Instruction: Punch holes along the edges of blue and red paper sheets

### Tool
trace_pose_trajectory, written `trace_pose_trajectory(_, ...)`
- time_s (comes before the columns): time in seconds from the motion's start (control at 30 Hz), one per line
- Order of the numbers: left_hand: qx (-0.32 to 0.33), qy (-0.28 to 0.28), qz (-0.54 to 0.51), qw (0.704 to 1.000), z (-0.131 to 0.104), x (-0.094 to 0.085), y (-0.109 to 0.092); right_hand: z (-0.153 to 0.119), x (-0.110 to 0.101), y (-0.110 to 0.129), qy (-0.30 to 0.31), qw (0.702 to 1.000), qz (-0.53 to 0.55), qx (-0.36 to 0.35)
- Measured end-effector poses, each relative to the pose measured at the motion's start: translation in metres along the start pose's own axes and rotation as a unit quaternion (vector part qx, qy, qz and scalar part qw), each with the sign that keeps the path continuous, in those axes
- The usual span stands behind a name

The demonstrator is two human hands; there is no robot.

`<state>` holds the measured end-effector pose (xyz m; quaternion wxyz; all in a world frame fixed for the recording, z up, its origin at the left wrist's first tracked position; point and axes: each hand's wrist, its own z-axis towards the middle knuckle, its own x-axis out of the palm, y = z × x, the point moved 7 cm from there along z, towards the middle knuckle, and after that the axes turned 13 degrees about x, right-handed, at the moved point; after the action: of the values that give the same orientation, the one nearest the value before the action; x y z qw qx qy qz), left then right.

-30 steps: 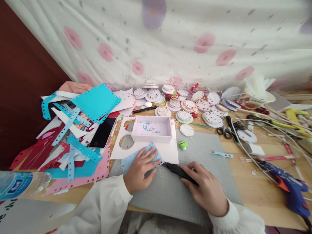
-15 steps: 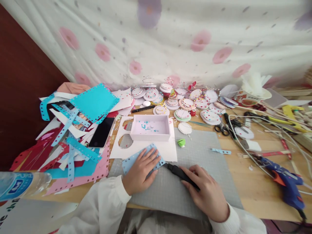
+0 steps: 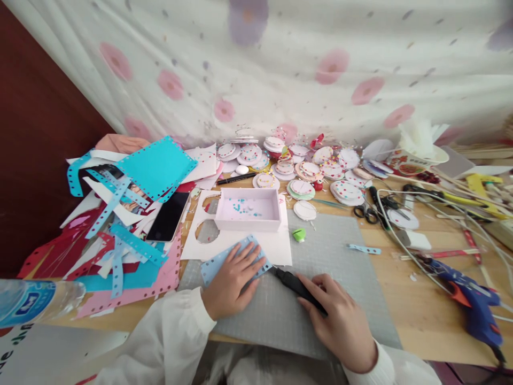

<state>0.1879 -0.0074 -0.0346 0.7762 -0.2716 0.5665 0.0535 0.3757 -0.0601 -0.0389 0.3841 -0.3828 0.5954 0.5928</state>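
My left hand (image 3: 234, 280) lies flat with fingers spread on a light blue paper (image 3: 214, 266), pressing it onto the grey cutting mat (image 3: 280, 331). Dark marks or holes run along the paper's edges. In my right hand (image 3: 340, 321) is a black-handled tool that looks like a hole punch (image 3: 298, 287); my fingers wrap its handle, and its narrow end meets the paper's right corner. Whether that end grips the paper is too small to tell. Just beyond, a pale lilac box (image 3: 248, 224) with blue bits inside stands on a white sheet (image 3: 240, 247) with round cutouts.
Paper scraps (image 3: 120, 235), a phone (image 3: 167, 216) and a plastic bottle (image 3: 40, 299) lie left. Decorated paper discs (image 3: 308, 171) crowd the back. Right are scissors (image 3: 365, 214), a glue gun (image 3: 468, 299) and its looping white cable. A green piece (image 3: 298, 234) sits on the mat.
The view has shifted very slightly. My hands, the blue paper and the black tool stay in nearly the same places.
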Motion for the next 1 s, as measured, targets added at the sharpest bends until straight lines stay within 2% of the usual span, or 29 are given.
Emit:
trace_pose_trajectory(0.27, -0.006, -0.017, -0.029, 0.999, 0.000, -0.004, -0.001, 0.007, 0.005, 0.004, 0.020, 1.000, 0.019, 0.008)
trace_pose_trajectory(0.53, -0.004, -0.015, -0.030, 0.999, -0.001, -0.003, -0.002, 0.021, 0.003, 0.006, 0.007, 1.000, 0.002, 0.002)
trace_pose_trajectory(1.0, -0.005, -0.007, -0.036, 0.999, 0.000, -0.002, -0.001, 0.062, 0.006, 0.027, -0.006, 0.999, -0.007, -0.037)
